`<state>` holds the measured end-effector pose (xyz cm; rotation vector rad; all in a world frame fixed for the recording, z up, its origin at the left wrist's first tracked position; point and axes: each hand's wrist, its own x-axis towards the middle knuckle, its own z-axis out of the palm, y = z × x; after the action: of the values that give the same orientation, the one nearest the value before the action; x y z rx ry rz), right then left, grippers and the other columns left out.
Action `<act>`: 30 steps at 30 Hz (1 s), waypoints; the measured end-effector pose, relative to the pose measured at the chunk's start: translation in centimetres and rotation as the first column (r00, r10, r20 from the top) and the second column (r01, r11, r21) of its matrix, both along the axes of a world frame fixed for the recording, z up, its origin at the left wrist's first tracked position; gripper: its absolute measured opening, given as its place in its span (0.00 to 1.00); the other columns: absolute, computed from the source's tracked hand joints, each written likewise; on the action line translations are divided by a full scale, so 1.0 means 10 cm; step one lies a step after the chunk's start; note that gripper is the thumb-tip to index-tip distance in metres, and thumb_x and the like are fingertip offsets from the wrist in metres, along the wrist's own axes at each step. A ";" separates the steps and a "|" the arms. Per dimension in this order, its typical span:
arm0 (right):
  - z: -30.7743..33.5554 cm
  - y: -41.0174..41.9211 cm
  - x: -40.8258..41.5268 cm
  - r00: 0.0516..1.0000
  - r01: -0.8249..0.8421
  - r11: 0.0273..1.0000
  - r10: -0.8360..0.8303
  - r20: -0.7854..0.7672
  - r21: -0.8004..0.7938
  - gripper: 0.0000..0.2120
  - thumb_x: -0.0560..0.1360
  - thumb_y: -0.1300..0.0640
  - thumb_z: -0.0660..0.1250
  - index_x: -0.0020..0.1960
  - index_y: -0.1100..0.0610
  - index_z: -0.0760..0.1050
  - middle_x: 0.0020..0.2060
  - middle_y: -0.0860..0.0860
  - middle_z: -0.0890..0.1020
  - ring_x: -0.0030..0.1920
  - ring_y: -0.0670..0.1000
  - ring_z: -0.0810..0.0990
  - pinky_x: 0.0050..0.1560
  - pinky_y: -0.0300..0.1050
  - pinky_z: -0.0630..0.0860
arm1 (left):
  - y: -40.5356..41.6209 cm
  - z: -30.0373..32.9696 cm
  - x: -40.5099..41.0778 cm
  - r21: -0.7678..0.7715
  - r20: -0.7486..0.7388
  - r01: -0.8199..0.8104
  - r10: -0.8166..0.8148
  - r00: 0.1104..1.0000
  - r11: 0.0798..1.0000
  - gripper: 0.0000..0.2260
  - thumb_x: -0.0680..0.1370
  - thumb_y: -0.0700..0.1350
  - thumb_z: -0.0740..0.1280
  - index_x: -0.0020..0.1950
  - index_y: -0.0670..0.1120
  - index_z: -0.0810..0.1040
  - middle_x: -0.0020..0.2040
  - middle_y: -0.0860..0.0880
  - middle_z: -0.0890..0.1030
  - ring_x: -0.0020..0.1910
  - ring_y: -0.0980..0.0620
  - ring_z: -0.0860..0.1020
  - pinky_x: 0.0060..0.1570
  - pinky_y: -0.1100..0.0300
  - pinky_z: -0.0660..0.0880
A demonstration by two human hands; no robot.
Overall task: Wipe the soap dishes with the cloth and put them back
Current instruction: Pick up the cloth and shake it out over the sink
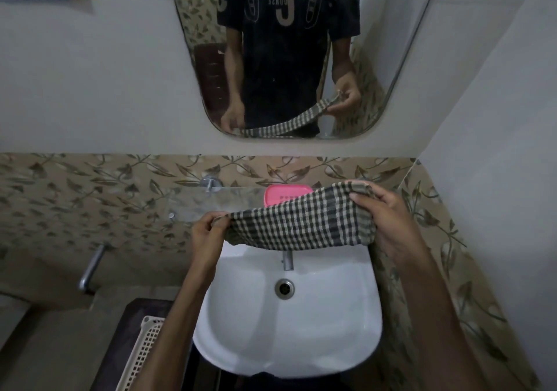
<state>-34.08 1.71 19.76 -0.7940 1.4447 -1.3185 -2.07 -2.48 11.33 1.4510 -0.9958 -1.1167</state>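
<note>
A grey-and-beige checked cloth (pixel 298 224) is stretched between both hands above the white sink (pixel 289 330). My left hand (pixel 208 236) pinches its left corner. My right hand (pixel 388 224) grips the bunched right end, a little higher. Behind the cloth, a pink soap dish (pixel 280 193) sits on the glass shelf (pixel 211 205); its lower right part is hidden by the cloth. Any other soap dish is out of sight.
A mirror (pixel 286 52) hangs on the wall above the shelf and reflects the person holding the cloth. The tap (pixel 287 259) pokes out under the cloth. A metal bar (pixel 90 270) is fixed at the left wall. A cream plastic basket (pixel 144 351) stands lower left.
</note>
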 end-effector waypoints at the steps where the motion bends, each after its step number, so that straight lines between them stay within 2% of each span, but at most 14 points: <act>1: -0.02 0.00 -0.02 0.999 0.019 1.000 -0.019 0.034 0.013 0.13 0.80 0.65 0.70 0.62 0.54 0.85 0.53 0.54 0.90 0.56 0.57 0.88 0.60 0.53 0.83 | 0.00 0.02 0.01 0.009 -0.036 -0.014 0.014 0.999 1.000 0.08 0.81 0.36 0.67 0.46 0.46 0.83 0.40 0.52 0.85 0.43 0.55 0.82 0.44 0.61 0.79; 3: -0.09 0.00 -0.06 0.994 0.038 0.999 -0.041 0.101 0.036 0.14 0.79 0.65 0.70 0.64 0.55 0.84 0.54 0.54 0.90 0.55 0.55 0.89 0.57 0.51 0.84 | -0.03 0.05 0.00 0.079 -0.178 -0.045 0.058 0.982 0.996 0.07 0.82 0.37 0.66 0.52 0.45 0.84 0.41 0.49 0.85 0.43 0.50 0.82 0.42 0.59 0.80; 5: -0.16 0.01 -0.06 0.994 0.015 0.998 -0.021 0.108 0.061 0.13 0.80 0.65 0.70 0.60 0.52 0.85 0.52 0.53 0.90 0.52 0.53 0.89 0.51 0.47 0.86 | -0.02 0.06 -0.02 0.155 -0.297 -0.032 0.078 0.952 0.987 0.09 0.83 0.39 0.65 0.57 0.47 0.83 0.46 0.47 0.85 0.45 0.48 0.82 0.43 0.59 0.79; 7: -0.22 0.02 -0.03 0.999 -0.024 0.996 0.021 0.041 0.084 0.13 0.80 0.65 0.70 0.57 0.49 0.84 0.49 0.51 0.90 0.47 0.49 0.89 0.44 0.43 0.86 | 0.05 0.05 -0.03 0.215 -0.387 -0.021 0.105 0.916 0.976 0.09 0.83 0.39 0.65 0.61 0.46 0.82 0.53 0.42 0.85 0.50 0.45 0.83 0.48 0.54 0.80; 10: -0.31 0.05 0.01 0.995 -0.043 0.992 0.053 -0.083 0.116 0.14 0.81 0.63 0.69 0.59 0.45 0.82 0.46 0.48 0.89 0.41 0.46 0.88 0.39 0.42 0.84 | 0.18 0.02 -0.03 0.271 -0.427 -0.039 0.156 0.891 0.962 0.14 0.80 0.36 0.70 0.65 0.39 0.81 0.50 0.42 0.86 0.48 0.43 0.84 0.46 0.53 0.81; 12: -0.36 0.06 0.01 0.984 -0.048 0.992 0.068 -0.167 0.118 0.14 0.81 0.61 0.69 0.62 0.46 0.80 0.47 0.47 0.88 0.44 0.46 0.87 0.41 0.42 0.83 | 0.27 -0.01 -0.01 0.276 -0.411 -0.064 0.178 0.894 0.959 0.18 0.77 0.35 0.73 0.67 0.39 0.80 0.54 0.41 0.86 0.52 0.42 0.83 0.46 0.53 0.81; 15: -0.39 0.05 0.04 0.963 -0.094 0.986 0.126 -0.240 0.140 0.12 0.82 0.62 0.69 0.64 0.54 0.79 0.53 0.52 0.87 0.53 0.52 0.87 0.53 0.46 0.83 | 0.38 -0.04 0.02 0.354 -0.463 -0.067 0.237 0.854 0.933 0.19 0.77 0.35 0.73 0.69 0.40 0.80 0.58 0.39 0.86 0.55 0.41 0.84 0.54 0.48 0.82; 18: -0.43 0.06 0.15 0.933 -0.178 0.969 0.222 -0.283 0.172 0.10 0.82 0.65 0.68 0.63 0.61 0.79 0.56 0.56 0.87 0.57 0.56 0.86 0.63 0.52 0.82 | 0.50 -0.06 0.10 0.446 -0.593 -0.015 0.308 0.744 0.895 0.08 0.80 0.36 0.69 0.59 0.37 0.82 0.45 0.43 0.88 0.41 0.46 0.87 0.44 0.54 0.85; 20: -0.49 0.07 0.25 0.911 -0.233 0.954 0.282 -0.299 0.189 0.10 0.82 0.66 0.67 0.62 0.62 0.80 0.54 0.56 0.88 0.56 0.55 0.87 0.60 0.50 0.83 | 0.60 -0.11 0.17 0.496 -0.587 -0.046 0.374 0.718 0.867 0.05 0.81 0.36 0.68 0.54 0.38 0.83 0.39 0.45 0.88 0.37 0.48 0.86 0.40 0.56 0.84; 22: -0.57 0.09 0.39 0.897 -0.294 0.934 0.343 -0.280 0.202 0.10 0.83 0.68 0.66 0.60 0.60 0.82 0.48 0.49 0.89 0.47 0.46 0.89 0.46 0.40 0.85 | 0.73 -0.19 0.26 0.528 -0.532 -0.107 0.426 0.731 0.843 0.05 0.82 0.36 0.67 0.52 0.39 0.82 0.39 0.44 0.87 0.40 0.47 0.84 0.38 0.56 0.83; 24: -0.63 0.10 0.57 0.879 -0.348 0.912 0.397 -0.264 0.217 0.12 0.82 0.68 0.66 0.59 0.56 0.83 0.45 0.46 0.89 0.41 0.40 0.88 0.38 0.33 0.82 | 0.86 -0.29 0.37 0.560 -0.438 -0.206 0.497 0.749 0.803 0.05 0.82 0.37 0.66 0.50 0.40 0.81 0.41 0.43 0.85 0.41 0.46 0.81 0.41 0.54 0.80; 27: -0.73 0.07 0.94 0.839 -0.430 0.874 0.479 -0.258 0.226 0.13 0.82 0.68 0.67 0.55 0.51 0.83 0.46 0.46 0.89 0.41 0.41 0.88 0.38 0.34 0.82 | 1.05 -0.40 0.58 0.556 -0.323 -0.363 0.597 0.735 0.747 0.06 0.84 0.36 0.63 0.51 0.40 0.79 0.36 0.45 0.79 0.33 0.49 0.77 0.35 0.57 0.75; 28: -0.75 0.05 1.06 0.820 -0.456 0.861 0.505 -0.268 0.227 0.13 0.81 0.67 0.67 0.53 0.50 0.83 0.46 0.47 0.89 0.43 0.43 0.88 0.40 0.36 0.82 | 1.11 -0.42 0.65 0.541 -0.272 -0.419 0.624 0.733 0.729 0.06 0.84 0.35 0.63 0.55 0.39 0.79 0.37 0.44 0.77 0.33 0.48 0.76 0.35 0.57 0.73; 30: -0.81 0.00 1.34 0.772 -0.506 0.831 0.556 -0.308 0.232 0.13 0.81 0.67 0.68 0.50 0.50 0.83 0.45 0.46 0.88 0.47 0.49 0.88 0.45 0.42 0.83 | 1.26 -0.47 0.85 0.479 -0.196 -0.517 0.661 0.724 0.709 0.10 0.82 0.33 0.64 0.62 0.37 0.80 0.43 0.38 0.79 0.40 0.43 0.77 0.39 0.54 0.73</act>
<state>-20.64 1.71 11.68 -1.2952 1.4197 -0.6453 6.41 10.07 6.62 1.6408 0.0108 -1.0507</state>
